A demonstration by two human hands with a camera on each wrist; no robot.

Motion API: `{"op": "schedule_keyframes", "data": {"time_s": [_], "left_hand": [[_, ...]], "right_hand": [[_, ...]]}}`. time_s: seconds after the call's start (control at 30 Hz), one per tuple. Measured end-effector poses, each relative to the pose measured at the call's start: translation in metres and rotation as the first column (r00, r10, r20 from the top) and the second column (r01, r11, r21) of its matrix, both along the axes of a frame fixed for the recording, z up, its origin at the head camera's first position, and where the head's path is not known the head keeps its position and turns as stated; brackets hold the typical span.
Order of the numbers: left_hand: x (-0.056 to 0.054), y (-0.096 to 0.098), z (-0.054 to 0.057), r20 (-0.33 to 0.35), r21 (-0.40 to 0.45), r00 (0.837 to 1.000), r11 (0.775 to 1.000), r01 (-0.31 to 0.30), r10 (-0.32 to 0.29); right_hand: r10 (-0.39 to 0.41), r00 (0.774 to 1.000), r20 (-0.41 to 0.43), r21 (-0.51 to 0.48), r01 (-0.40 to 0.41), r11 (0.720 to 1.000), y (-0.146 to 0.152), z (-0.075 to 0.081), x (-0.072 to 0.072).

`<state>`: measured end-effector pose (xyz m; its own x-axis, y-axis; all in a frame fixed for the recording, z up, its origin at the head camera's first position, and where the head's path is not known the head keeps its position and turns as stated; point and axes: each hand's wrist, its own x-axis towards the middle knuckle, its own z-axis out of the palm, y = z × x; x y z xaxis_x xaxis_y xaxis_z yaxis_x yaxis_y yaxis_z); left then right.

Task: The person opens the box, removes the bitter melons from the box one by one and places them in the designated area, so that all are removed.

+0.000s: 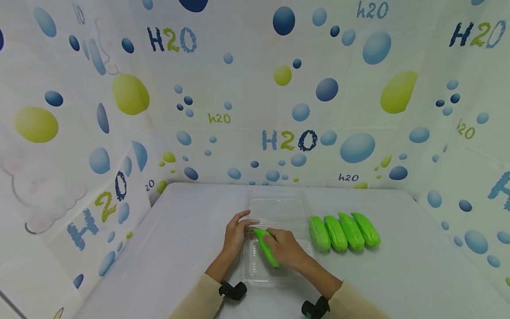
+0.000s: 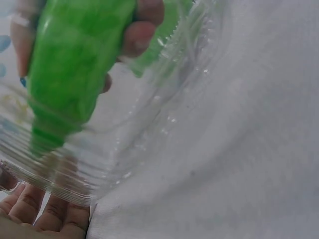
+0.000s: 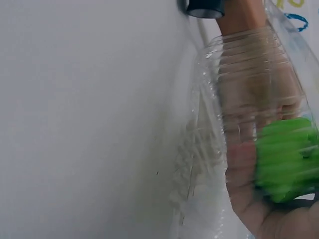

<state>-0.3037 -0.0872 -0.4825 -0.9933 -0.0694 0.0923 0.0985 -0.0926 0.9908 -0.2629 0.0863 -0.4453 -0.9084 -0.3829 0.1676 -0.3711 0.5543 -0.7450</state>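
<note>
My right hand (image 1: 287,249) grips a bright green, shiny vegetable (image 1: 266,249), long and tapering to a narrow tip. It slants over the lower half of a clear plastic hinged container (image 1: 253,268), narrow tip pointing to the upper left. In the right wrist view, fingers curl round the green body (image 3: 286,159), seen partly through the clear wall. My left hand (image 1: 234,235) is at the container's left side, near the fold, fingers stretched against the plastic. Through the ribbed wall in the left wrist view, these fingers (image 2: 52,211) show below the vegetable's narrow end.
Several similar green vegetables (image 1: 345,232) lie side by side on the white tabletop (image 1: 402,261), right of the container. The container's raised lid half (image 1: 276,207) lies open toward the back. A wall sheet (image 1: 255,102) printed with bubbles and "H2O" stands behind the table.
</note>
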Motion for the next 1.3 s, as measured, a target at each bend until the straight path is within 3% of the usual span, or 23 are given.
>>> {"op": "schedule_keyframes", "data": {"time_s": [0.17,0.23,0.37,0.47,0.87,0.97,1.17,1.3], "left_hand": [[0.0,-0.001,0.003,0.008,0.018,1.0,1.0,0.016,-0.016],[0.006,-0.001,0.011,0.01,0.024,0.999,0.999,0.035,-0.035],[0.006,0.0,0.009,0.005,0.016,0.999,0.999,0.039,-0.039],[0.0,0.001,-0.001,0.001,0.004,1.0,1.0,0.018,-0.018],[0.001,0.0,-0.002,0.019,0.036,0.999,0.999,0.033,-0.034],[0.004,-0.001,0.004,0.026,0.043,0.999,0.998,0.047,-0.048],[0.018,-0.001,0.029,0.025,0.034,0.998,0.997,0.065,-0.066],[0.016,0.0,0.027,0.03,0.048,0.997,0.997,0.066,-0.067]], "right_hand": [[-0.032,0.996,-0.082,0.079,0.039,0.996,0.004,0.001,-0.002],[-0.044,0.994,-0.1,0.093,0.054,0.994,0.006,0.003,-0.002],[-0.05,0.994,-0.094,0.089,0.058,0.994,0.012,0.008,-0.004],[-0.063,0.992,-0.112,0.084,0.073,0.994,0.017,0.01,-0.005],[-0.143,0.958,-0.247,0.159,0.186,0.97,0.031,0.011,-0.013],[-0.148,0.952,-0.269,0.165,0.197,0.966,0.034,0.013,-0.015],[-0.172,0.948,-0.269,0.168,0.223,0.96,0.041,0.018,-0.017],[-0.181,0.945,-0.274,0.172,0.233,0.957,0.045,0.02,-0.019]]}}
